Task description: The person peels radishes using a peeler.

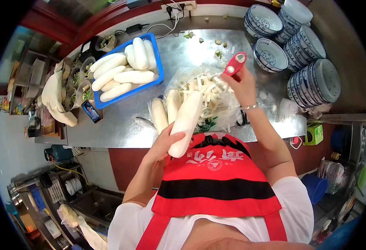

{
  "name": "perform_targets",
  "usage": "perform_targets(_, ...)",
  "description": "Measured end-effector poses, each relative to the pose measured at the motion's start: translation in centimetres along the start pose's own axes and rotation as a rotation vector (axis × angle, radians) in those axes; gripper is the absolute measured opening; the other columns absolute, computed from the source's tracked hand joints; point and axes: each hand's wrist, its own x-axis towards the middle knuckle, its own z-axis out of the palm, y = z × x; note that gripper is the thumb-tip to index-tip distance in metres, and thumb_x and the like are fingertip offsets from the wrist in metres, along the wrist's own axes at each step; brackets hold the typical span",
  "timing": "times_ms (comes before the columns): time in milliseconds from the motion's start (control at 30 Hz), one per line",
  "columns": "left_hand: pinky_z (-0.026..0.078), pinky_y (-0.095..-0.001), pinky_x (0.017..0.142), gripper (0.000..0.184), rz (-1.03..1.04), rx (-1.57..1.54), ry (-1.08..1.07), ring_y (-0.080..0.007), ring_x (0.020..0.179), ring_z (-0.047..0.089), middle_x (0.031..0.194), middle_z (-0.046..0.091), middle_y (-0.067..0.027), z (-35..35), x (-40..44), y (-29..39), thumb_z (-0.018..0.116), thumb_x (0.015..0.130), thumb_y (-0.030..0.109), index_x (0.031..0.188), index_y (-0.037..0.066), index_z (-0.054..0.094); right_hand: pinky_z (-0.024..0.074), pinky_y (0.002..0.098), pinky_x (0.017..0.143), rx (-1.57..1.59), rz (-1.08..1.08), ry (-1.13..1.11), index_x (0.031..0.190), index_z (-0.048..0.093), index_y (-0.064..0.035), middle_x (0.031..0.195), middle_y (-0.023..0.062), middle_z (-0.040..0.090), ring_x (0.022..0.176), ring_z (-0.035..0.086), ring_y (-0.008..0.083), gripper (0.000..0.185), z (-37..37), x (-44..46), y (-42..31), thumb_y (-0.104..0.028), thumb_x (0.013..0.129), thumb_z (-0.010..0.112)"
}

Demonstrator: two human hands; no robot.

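Note:
My left hand (164, 141) is wrapped round the lower end of a white daikon radish (188, 118), which slants up and away from my apron. In my right hand (244, 85) is a red peeler (235, 63), raised beyond the far end of that radish and apart from it. Beneath lies a heap of pale peelings (208, 92) on a clear plastic bag (226, 112). Two more daikons, one farther left (159, 114) and one beside the held one (174, 103), rest on the steel table (124, 129).
A blue plastic basket (160, 62) of smooth white daikons stands at the back left. A phone (91, 111) leans near tubs of greens. Stacked patterned bowls (270, 55) fill the back right. Leafy scraps (218, 54) and a white cable (172, 29) lie at the back.

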Motion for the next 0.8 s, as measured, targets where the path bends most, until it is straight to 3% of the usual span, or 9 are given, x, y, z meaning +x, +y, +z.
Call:
perform_targets(167,0.053,-0.0311,0.072,0.054,-0.011,0.098,0.025,-0.0198,0.085,0.063,0.103,0.061,-0.0131,1.0,1.0,0.6,0.061,0.082,0.012,0.131,-0.001,0.042,0.0496,0.025,0.076,0.271,0.124,-0.402,0.111,0.058,-0.0005,0.094,0.0024,0.064,0.084,0.06,0.009,0.037,3.5,-5.7,-4.9,-0.005,0.077,0.074)
perform_targets(300,0.048,-0.0289,0.084,0.06,0.048,0.25,0.018,-0.0163,0.094,0.06,0.111,0.06,-0.0116,0.7,1.0,0.3,0.068,0.082,0.014,0.134,-0.001,0.041,0.0487,0.0246,0.074,0.262,0.246,-0.388,0.107,0.06,0.0002,0.095,0.002,0.064,0.083,0.059,0.0087,0.033,3.7,-4.4,-1.8,-0.009,0.078,0.073)
perform_targets(367,0.047,-0.029,0.087,0.063,0.037,0.291,0.026,-0.0166,0.098,0.059,0.113,0.059,-0.0116,0.0,0.8,0.2,0.07,0.08,0.015,0.134,-0.001,0.041,0.0497,0.0251,0.067,0.407,0.405,-0.255,0.101,0.062,-0.0002,0.086,0.0026,0.066,0.076,0.061,0.0104,0.033,3.1,-2.8,0.9,-0.016,0.075,0.076)
perform_targets(467,0.045,-0.0296,0.091,0.068,0.076,0.397,0.028,-0.0178,0.102,0.058,0.117,0.059,-0.0119,-0.9,0.1,-0.3,0.072,0.077,0.017,0.135,-0.001,0.041,0.0503,0.0277,0.065,0.22,0.296,-0.123,0.097,0.062,-0.0008,0.084,0.005,0.068,0.073,0.064,0.0144,0.03,0.7,-0.3,5.8,-0.017,0.076,0.075)
perform_targets(533,0.044,-0.0301,0.091,0.071,0.116,0.465,0.022,-0.0187,0.104,0.057,0.118,0.058,-0.0122,-1.2,-0.1,-0.2,0.073,0.075,0.018,0.135,-0.002,0.041,0.0506,0.0295,0.065,-0.525,0.054,-0.023,0.094,0.06,-0.0011,0.082,0.0094,0.069,0.072,0.066,0.0194,0.029,-1.2,0.3,7.3,-0.017,0.075,0.075)
perform_targets(567,0.044,-0.0302,0.092,0.072,0.137,0.514,0.029,-0.0188,0.105,0.057,0.118,0.058,-0.0128,-1.2,-0.3,-0.1,0.074,0.074,0.019,0.135,-0.002,0.041,0.0506,0.0295,0.065,-0.524,0.055,-0.032,0.094,0.06,-0.0011,0.082,0.0094,0.069,0.072,0.066,0.0194,0.029,-1.5,0.2,7.6,-0.017,0.075,0.075)
perform_targets(633,0.043,-0.0304,0.093,0.074,0.159,0.556,0.047,-0.019,0.106,0.056,0.118,0.059,-0.0134,-0.8,-0.5,0.3,0.075,0.072,0.02,0.135,-0.002,0.041,0.051,0.0305,0.066,-0.265,0.049,0.105,0.094,0.058,-0.0012,0.082,0.0136,0.069,0.075,0.068,0.0228,0.03,-1.5,0.0,6.4,-0.016,0.075,0.075)
perform_targets(700,0.043,-0.03,0.092,0.073,0.105,0.664,0.131,-0.0186,0.105,0.057,0.116,0.059,-0.0147,0.0,0.0,1.0,0.075,0.073,0.021,0.134,-0.002,0.042,0.051,0.0298,0.067,-0.215,0.035,0.096,0.098,0.058,-0.0018,0.085,0.0108,0.069,0.075,0.067,0.0187,0.034,-0.8,-0.8,3.3,-0.017,0.074,0.077)
perform_targets(800,0.044,-0.0298,0.091,0.073,0.167,0.675,0.124,-0.0189,0.104,0.057,0.116,0.06,-0.0152,0.1,1.0,0.6,0.075,0.073,0.021,0.134,-0.002,0.042,0.0501,0.028,0.07,0.207,0.162,-0.148,0.105,0.059,-0.0023,0.089,0.0069,0.067,0.078,0.063,0.0127,0.041,2.2,-4.3,-1.5,-0.018,0.073,0.078)
